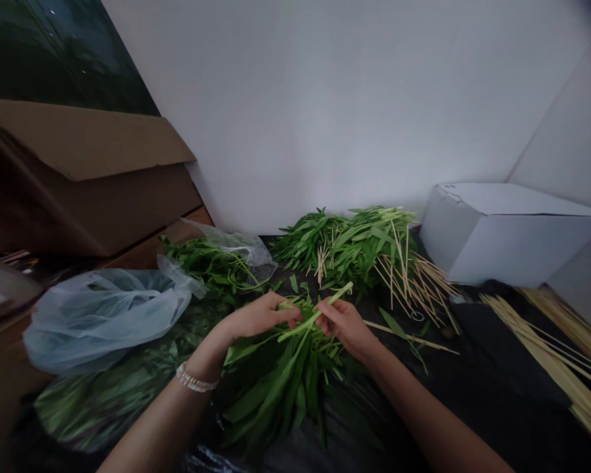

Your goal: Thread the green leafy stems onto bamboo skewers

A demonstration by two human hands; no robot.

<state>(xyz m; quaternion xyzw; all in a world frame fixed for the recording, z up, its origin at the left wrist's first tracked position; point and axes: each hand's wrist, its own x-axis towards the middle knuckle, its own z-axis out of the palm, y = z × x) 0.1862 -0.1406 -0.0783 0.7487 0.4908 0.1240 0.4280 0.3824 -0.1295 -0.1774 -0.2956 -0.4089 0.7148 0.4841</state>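
My right hand point(343, 325) is closed around a pale green leafy stalk point(305, 324), its cut end pointing up and right past the fingers. The stalk's long leaves trail down toward me. My left hand point(263, 316) wears a beaded bracelet point(196, 380). Its thumb and fingers are pinched together close to the same stalk, with a bit of green at the fingertips. Beneath both hands lies a loose heap of long-leaved greens point(276, 394), which look like water spinach, on a black plastic sheet point(359, 420).
Behind my hands, bundled greens point(369, 246) lie beside thin wooden sticks point(423, 282). To the left are a translucent plastic bag point(108, 315), bagged greens point(93, 407) and a cardboard box point(103, 203). At the right stand a white box point(502, 243) and flat pale strips point(526, 341).
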